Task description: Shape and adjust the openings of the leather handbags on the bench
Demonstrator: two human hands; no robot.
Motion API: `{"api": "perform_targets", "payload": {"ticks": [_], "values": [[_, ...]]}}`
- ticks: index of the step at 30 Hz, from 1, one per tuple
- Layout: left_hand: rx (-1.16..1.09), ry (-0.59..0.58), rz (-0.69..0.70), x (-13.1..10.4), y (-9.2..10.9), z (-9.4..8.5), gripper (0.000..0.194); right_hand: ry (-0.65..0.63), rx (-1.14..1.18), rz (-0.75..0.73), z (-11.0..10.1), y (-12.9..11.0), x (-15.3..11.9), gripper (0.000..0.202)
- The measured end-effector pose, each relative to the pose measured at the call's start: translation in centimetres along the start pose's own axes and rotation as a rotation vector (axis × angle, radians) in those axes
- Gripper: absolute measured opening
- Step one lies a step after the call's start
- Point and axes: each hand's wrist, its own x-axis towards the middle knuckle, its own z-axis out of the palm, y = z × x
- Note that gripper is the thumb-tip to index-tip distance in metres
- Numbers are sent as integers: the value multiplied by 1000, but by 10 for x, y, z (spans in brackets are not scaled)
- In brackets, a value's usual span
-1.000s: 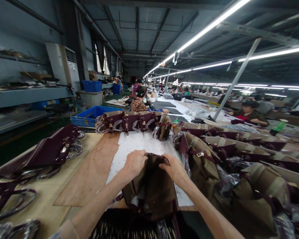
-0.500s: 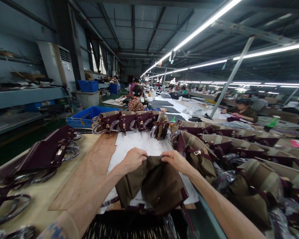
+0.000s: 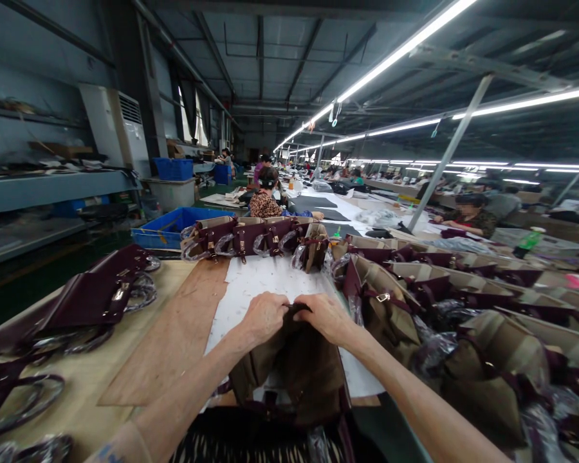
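Observation:
A handbag (image 3: 313,376) with brown cloth facing outward and dark burgundy edges hangs close in front of me, over the near edge of the table. Its far top edge is pinched by my left hand (image 3: 265,318) and my right hand (image 3: 328,316), both closed, with the fingertips almost meeting. Part of the opening is shaded, and the handbag's lower end is partly out of sight near my patterned clothing. Under and beyond it lies white paper (image 3: 255,276) on a brown board (image 3: 174,341).
Burgundy handbags (image 3: 91,292) lie on the left. A row of handbags (image 3: 251,238) stands across the far side, and many more handbags (image 3: 487,360) crowd the right. Behind are a blue crate (image 3: 174,225), a slanted metal post (image 3: 448,154) and co-workers, one in a spotted top (image 3: 264,204).
My right hand has slid left along the handbag's edge, close to my left hand. The edge between them has bunched and the opening has narrowed.

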Motion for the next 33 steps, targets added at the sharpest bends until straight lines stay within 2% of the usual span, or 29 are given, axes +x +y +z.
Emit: {"api": "perform_targets", "payload": {"ticks": [5, 14, 20, 24, 33], "values": [[-22, -21, -8, 1, -2, -3, 28, -16, -69, 12, 6, 0, 8, 25], [-156, -13, 83, -1, -7, -6, 23, 23, -126, 18, 8, 0, 6, 25], [-9, -1, 99, 3, 0, -1, 29, 20, -91, -32, 13, 11, 5, 22], [75, 8, 114, 4, 5, 2, 29, 38, -90, -65, 15, 16, 1, 27], [55, -30, 85, 3, 2, 2, 28, 34, -78, -91, 12, 10, 3, 26]]}}
